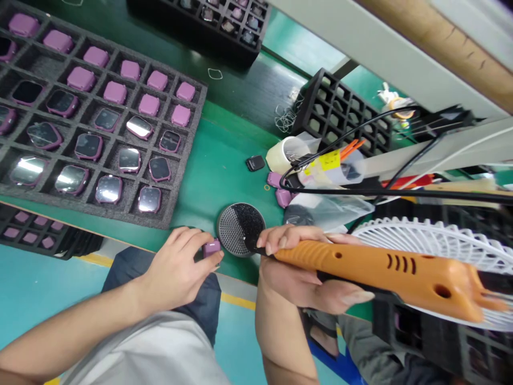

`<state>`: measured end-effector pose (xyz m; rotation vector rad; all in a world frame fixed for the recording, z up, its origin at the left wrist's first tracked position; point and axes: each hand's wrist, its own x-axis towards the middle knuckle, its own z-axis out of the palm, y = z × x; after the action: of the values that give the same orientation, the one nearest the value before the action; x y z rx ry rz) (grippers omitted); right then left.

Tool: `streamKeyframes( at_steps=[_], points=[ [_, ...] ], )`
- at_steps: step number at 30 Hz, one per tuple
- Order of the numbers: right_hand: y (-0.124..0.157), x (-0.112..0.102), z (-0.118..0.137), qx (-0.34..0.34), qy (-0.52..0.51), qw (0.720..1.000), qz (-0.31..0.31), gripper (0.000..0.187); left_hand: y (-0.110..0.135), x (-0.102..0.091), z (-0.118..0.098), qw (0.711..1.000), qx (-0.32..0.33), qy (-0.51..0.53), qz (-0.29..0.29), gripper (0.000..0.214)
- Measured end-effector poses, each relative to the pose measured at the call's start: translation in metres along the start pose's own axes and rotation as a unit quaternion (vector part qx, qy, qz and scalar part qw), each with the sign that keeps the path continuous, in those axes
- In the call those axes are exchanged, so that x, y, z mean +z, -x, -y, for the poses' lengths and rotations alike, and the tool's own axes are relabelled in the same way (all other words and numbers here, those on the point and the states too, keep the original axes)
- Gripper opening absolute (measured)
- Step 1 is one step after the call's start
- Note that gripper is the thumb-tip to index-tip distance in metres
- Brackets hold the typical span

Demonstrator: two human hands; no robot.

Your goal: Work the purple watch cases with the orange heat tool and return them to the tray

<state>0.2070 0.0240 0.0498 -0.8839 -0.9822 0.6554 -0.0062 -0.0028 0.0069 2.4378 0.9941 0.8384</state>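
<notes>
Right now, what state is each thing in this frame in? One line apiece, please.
Left hand: closed on a small purple watch case at the table edge.
Right hand: gripping the orange electric screwdriver, held level, tip over the round screw dish.
Foam tray: cells filled with watches, some screen up, some back up.
White fan: lying beside the screwdriver.
</notes>
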Motion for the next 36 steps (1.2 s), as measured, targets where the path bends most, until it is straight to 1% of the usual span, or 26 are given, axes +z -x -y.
streamKeyframes(
  at_steps=[3,6,7,9,10,12,16,21,26,28,30,33,35,36],
  points=[
    [-0.002,-0.001,0.006,-0.008,-0.001,1.000,0.006,0.047,0.000,0.000,0.001,1.000,0.004,0.006,0.004,0.027],
    [-0.001,0.002,0.022,-0.019,-0.005,0.999,0.028,0.049,0.001,0.000,0.002,1.000,0.008,0.019,0.006,0.026],
    [0.001,0.004,0.029,-0.012,-0.004,0.999,0.031,0.049,0.001,0.000,0.002,1.000,0.007,0.022,0.007,0.026],
    [0.006,0.011,0.041,0.023,0.001,1.000,0.020,0.047,0.002,-0.001,0.002,1.000,0.003,0.023,0.009,0.025],
    [0.010,0.015,0.045,0.045,0.007,0.999,0.006,0.045,0.002,-0.001,0.002,1.000,0.000,0.022,0.009,0.025],
    [0.016,0.022,0.049,0.068,0.008,0.998,0.011,0.044,0.002,-0.001,0.001,1.000,-0.002,0.021,0.012,0.025],
    [0.023,0.027,0.042,0.060,-0.013,0.998,0.035,0.057,0.001,-0.002,0.000,1.000,0.001,0.018,0.019,0.024],
    [0.024,0.028,0.031,0.062,-0.018,0.997,0.053,0.060,0.001,0.001,0.001,1.000,0.002,0.009,0.017,0.024],
    [0.026,0.030,0.029,0.061,-0.032,0.997,0.047,0.067,0.001,0.001,0.001,1.000,0.002,0.007,0.019,0.024],
    [0.026,0.031,0.028,0.060,-0.035,0.997,0.046,0.065,0.001,0.001,0.001,1.000,0.000,0.008,0.018,0.023],
    [0.024,0.031,0.027,0.055,-0.038,0.996,0.058,0.056,0.001,0.000,0.001,1.000,-0.002,0.009,0.017,0.022],
    [0.019,0.027,0.027,0.059,-0.030,0.991,0.119,0.046,0.000,0.001,0.001,1.000,-0.001,0.011,0.021,0.022],
    [0.017,0.025,0.026,0.062,-0.022,0.987,0.148,0.047,0.000,0.001,0.001,1.000,-0.002,0.012,0.023,0.022],
    [0.016,0.025,0.025,0.057,-0.022,0.987,0.149,0.048,0.000,0.001,0.001,1.000,-0.002,0.012,0.022,0.021]
  ],
)
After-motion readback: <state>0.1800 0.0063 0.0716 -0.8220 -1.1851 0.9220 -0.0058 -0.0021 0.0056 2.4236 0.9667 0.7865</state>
